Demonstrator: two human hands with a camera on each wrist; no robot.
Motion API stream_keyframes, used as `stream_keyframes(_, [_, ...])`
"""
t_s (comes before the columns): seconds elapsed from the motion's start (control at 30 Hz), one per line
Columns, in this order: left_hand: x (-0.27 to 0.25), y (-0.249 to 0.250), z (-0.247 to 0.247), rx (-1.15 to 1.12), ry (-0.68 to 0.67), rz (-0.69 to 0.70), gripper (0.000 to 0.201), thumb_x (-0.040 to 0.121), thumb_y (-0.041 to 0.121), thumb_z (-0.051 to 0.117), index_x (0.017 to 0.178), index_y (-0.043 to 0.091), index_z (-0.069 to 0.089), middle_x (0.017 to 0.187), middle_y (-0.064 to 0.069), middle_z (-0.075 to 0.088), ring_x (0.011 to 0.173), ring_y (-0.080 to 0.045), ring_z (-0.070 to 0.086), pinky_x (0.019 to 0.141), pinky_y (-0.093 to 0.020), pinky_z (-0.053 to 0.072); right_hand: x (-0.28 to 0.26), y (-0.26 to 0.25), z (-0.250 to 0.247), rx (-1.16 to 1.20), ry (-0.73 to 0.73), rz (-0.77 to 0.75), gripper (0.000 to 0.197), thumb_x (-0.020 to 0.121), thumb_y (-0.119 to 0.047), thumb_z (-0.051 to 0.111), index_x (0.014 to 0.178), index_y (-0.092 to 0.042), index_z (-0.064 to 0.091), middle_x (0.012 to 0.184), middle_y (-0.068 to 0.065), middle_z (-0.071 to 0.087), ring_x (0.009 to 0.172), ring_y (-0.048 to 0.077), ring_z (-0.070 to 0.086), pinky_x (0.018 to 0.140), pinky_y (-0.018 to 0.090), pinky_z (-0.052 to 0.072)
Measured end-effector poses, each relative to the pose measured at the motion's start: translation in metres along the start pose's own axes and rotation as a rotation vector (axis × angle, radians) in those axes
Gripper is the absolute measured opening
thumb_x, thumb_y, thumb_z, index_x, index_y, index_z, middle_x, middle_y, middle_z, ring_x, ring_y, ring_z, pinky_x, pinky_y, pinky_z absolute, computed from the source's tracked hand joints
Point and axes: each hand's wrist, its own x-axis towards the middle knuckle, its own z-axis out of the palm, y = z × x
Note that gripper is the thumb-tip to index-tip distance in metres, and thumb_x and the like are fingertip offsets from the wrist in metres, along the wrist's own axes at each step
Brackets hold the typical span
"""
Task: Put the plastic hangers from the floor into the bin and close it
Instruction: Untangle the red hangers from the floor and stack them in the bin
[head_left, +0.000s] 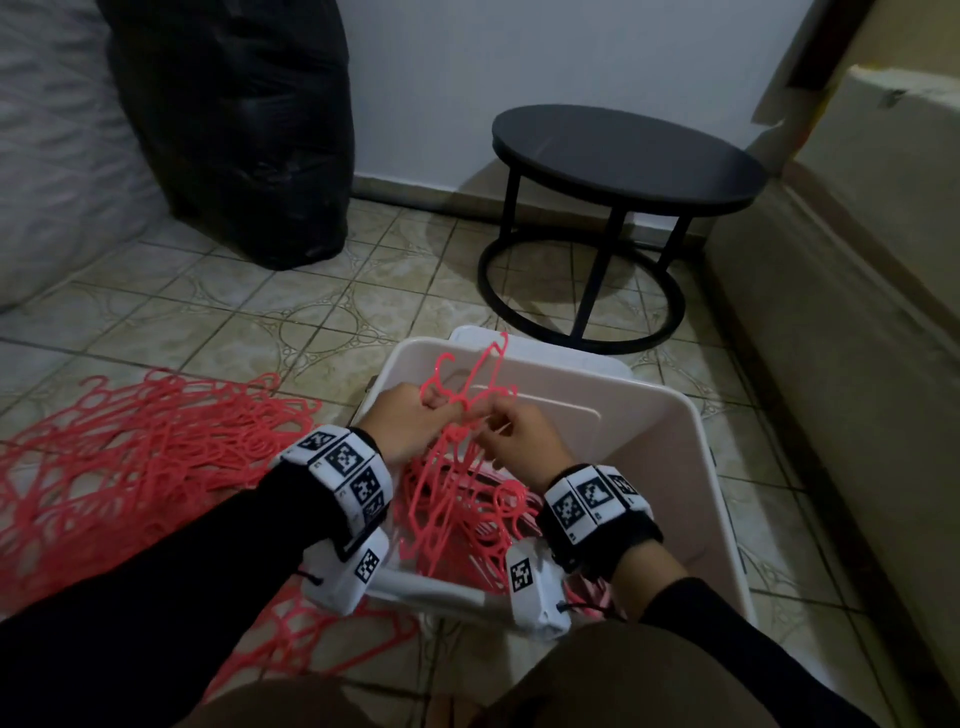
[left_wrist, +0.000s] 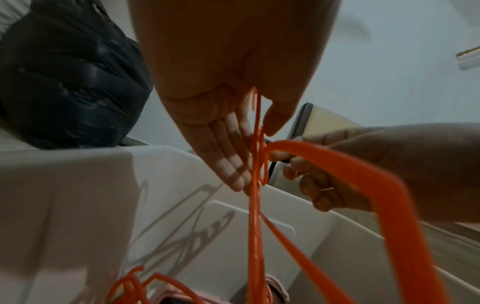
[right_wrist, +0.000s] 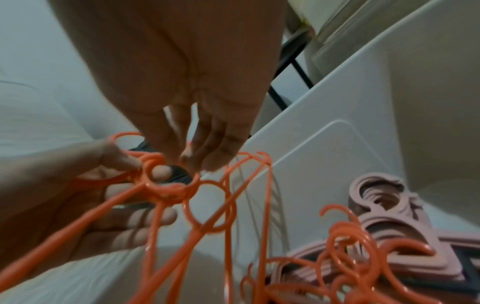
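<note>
A bunch of coral plastic hangers (head_left: 457, 467) hangs over the open white bin (head_left: 696, 441), its lower ends inside the bin. My left hand (head_left: 441, 410) pinches the hangers near their hooks between thumb and fingers (left_wrist: 233, 156). My right hand (head_left: 493, 428) grips the same bunch just to the right, fingertips (right_wrist: 187, 158) at the hanger necks. More coral hangers (right_wrist: 345, 246) and a stack of pink hangers (right_wrist: 389, 222) lie in the bin. A big tangled pile of coral hangers (head_left: 130, 457) lies on the tiled floor at the left.
A white lid-like panel (head_left: 561, 353) lies behind the bin. Beyond it stands a round black side table (head_left: 623, 156). A black plastic bag (head_left: 234, 130) and a white mattress (head_left: 52, 156) are at the back left. A beige wall runs along the right.
</note>
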Motion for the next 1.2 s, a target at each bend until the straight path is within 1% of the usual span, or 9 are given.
stream_keyframes(0.07, [0.004, 0.004, -0.003, 0.044, -0.058, 0.019, 0.041, 0.087, 0.031, 0.060, 0.052, 0.018, 0.045, 0.052, -0.002, 0.049, 0.057, -0.020, 0.049, 0.062, -0.030, 0.041, 0.006, 0.003, -0.008, -0.034, 0.125, 0.051, 0.023, 0.084, -0.003, 0.060, 0.077, -0.024, 0.055, 0.073, -0.002, 0.059, 0.067, 0.020, 0.060, 0.065, 0.036, 0.053])
stream_keyframes(0.13, [0.005, 0.008, -0.004, 0.066, -0.103, 0.009, 0.039, 0.089, 0.024, 0.057, 0.054, 0.018, 0.039, 0.054, -0.004, 0.045, 0.056, -0.019, 0.045, 0.061, -0.028, 0.038, 0.009, 0.007, -0.014, -0.076, 0.206, 0.094, 0.020, 0.081, 0.001, 0.059, 0.085, -0.018, 0.056, 0.087, 0.006, 0.065, 0.080, 0.026, 0.064, 0.076, 0.044, 0.054])
stream_keyframes(0.33, [0.007, 0.011, 0.003, -0.044, -0.245, -0.019, 0.029, 0.091, 0.016, 0.055, 0.062, 0.015, 0.052, 0.054, -0.003, 0.052, 0.052, -0.017, 0.048, 0.053, -0.025, 0.041, 0.006, 0.015, -0.022, -0.253, 0.127, 0.095, 0.029, 0.080, -0.001, 0.065, 0.105, -0.015, 0.061, 0.112, 0.007, 0.056, 0.093, 0.021, 0.062, 0.086, 0.038, 0.053])
stream_keyframes(0.47, [0.007, 0.014, 0.004, -0.100, -0.329, -0.053, 0.026, 0.093, 0.012, 0.054, 0.067, 0.011, 0.056, 0.053, -0.005, 0.046, 0.045, -0.015, 0.043, 0.042, -0.019, 0.037, 0.004, 0.016, -0.030, -0.375, 0.089, 0.055, 0.018, 0.083, -0.008, 0.067, 0.100, -0.013, 0.065, 0.110, 0.007, 0.053, 0.095, 0.021, 0.060, 0.087, 0.029, 0.049])
stream_keyframes(0.57, [0.007, 0.019, 0.002, -0.083, -0.332, -0.051, 0.030, 0.093, 0.009, 0.056, 0.063, 0.011, 0.052, 0.053, -0.007, 0.047, 0.034, -0.008, 0.044, 0.035, -0.014, 0.035, 0.002, 0.012, -0.038, -0.465, 0.043, 0.028, 0.011, 0.086, -0.013, 0.065, 0.097, -0.011, 0.066, 0.108, 0.005, 0.057, 0.092, 0.019, 0.059, 0.075, 0.018, 0.038])
stream_keyframes(0.73, [0.007, 0.025, -0.002, -0.088, -0.322, -0.074, 0.024, 0.092, 0.011, 0.059, 0.068, 0.009, 0.056, 0.058, -0.011, 0.054, 0.033, -0.007, 0.050, 0.034, -0.015, 0.038, -0.003, 0.005, -0.047, -0.517, -0.002, -0.004, 0.013, 0.089, -0.014, 0.061, 0.100, -0.008, 0.064, 0.101, 0.006, 0.068, 0.095, 0.021, 0.061, 0.066, 0.013, 0.031])
stream_keyframes(0.87, [0.009, 0.028, -0.008, -0.128, -0.305, -0.089, 0.018, 0.091, 0.007, 0.060, 0.073, 0.006, 0.060, 0.050, -0.005, 0.061, 0.038, -0.009, 0.055, 0.036, -0.018, 0.044, -0.005, 0.004, -0.049, -0.541, -0.005, -0.001, 0.012, 0.087, -0.015, 0.063, 0.097, -0.008, 0.065, 0.098, 0.008, 0.068, 0.093, 0.024, 0.061, 0.076, 0.023, 0.040])
stream_keyframes(1.0, [0.013, 0.027, -0.013, -0.142, -0.241, -0.119, 0.008, 0.088, 0.010, 0.065, 0.081, 0.009, 0.061, 0.070, -0.011, 0.068, 0.056, -0.016, 0.064, 0.058, -0.025, 0.057, -0.005, 0.010, -0.052, -0.559, 0.011, 0.031, 0.009, 0.086, -0.015, 0.064, 0.093, -0.011, 0.064, 0.095, 0.008, 0.068, 0.094, 0.024, 0.061, 0.084, 0.035, 0.048])
stream_keyframes(1.2, [-0.003, 0.027, -0.027, -0.162, -0.188, -0.067, 0.023, 0.080, 0.001, 0.072, 0.075, 0.011, 0.053, 0.053, -0.001, 0.066, 0.049, -0.010, 0.065, 0.044, -0.021, 0.052, -0.009, 0.019, -0.058, -0.572, 0.052, 0.063, 0.007, 0.082, -0.017, 0.067, 0.088, -0.015, 0.064, 0.091, 0.005, 0.068, 0.091, 0.025, 0.062, 0.081, 0.037, 0.049])
